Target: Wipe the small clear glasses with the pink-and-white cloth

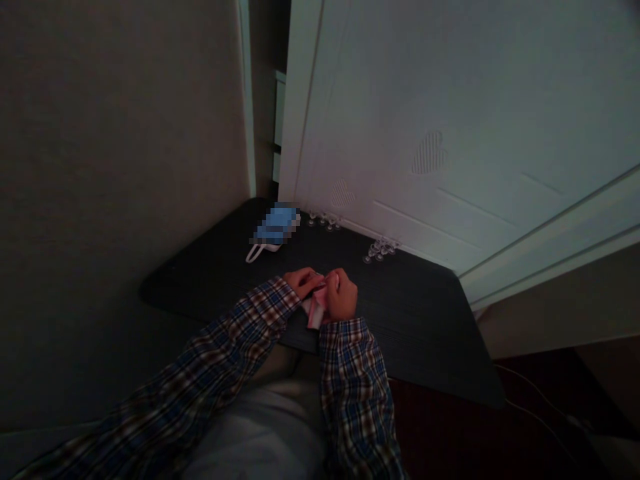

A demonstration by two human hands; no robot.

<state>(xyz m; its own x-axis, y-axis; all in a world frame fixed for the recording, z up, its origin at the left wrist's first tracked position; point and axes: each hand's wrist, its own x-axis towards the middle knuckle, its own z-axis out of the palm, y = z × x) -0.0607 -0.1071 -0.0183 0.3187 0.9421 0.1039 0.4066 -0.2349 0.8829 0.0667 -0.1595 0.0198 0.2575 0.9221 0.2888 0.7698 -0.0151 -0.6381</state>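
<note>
A small pink and white packet is between my two hands, above the near part of the dark table. My left hand pinches its upper left side. My right hand is closed around its upper right side, with the fingers curled. The two hands are close together, and the lower end of the packet hangs free below them. My fingers cover its top, and the dim light hides its details.
A blue-screened device with a white strap lies at the back left of the table. Several small clear plastic pieces stand at the back, and more are nearer the device. A white panel rises behind; a wall is at left.
</note>
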